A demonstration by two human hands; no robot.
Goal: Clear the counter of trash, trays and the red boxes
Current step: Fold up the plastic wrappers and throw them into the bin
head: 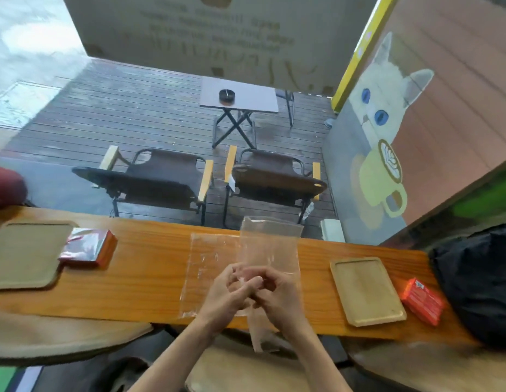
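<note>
Hands, left hand [227, 290] and right hand [274, 292], are pinching a clear bag [270, 244] standing tall mid-frame, another wrapper [206, 267] lying flat just left

An orange-brown wood-grain counter [150, 267] carries pale tan trays [367, 290], red boxes [423, 302] at three o'clock, and clear plastic [270, 244].

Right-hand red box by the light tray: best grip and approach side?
Probably grip the red box across its two long sides, coming from above. It lies flat on the counter, angled. The wooden tray sits close on its left and the black bag crowds its right, so side approaches look tight.
</note>
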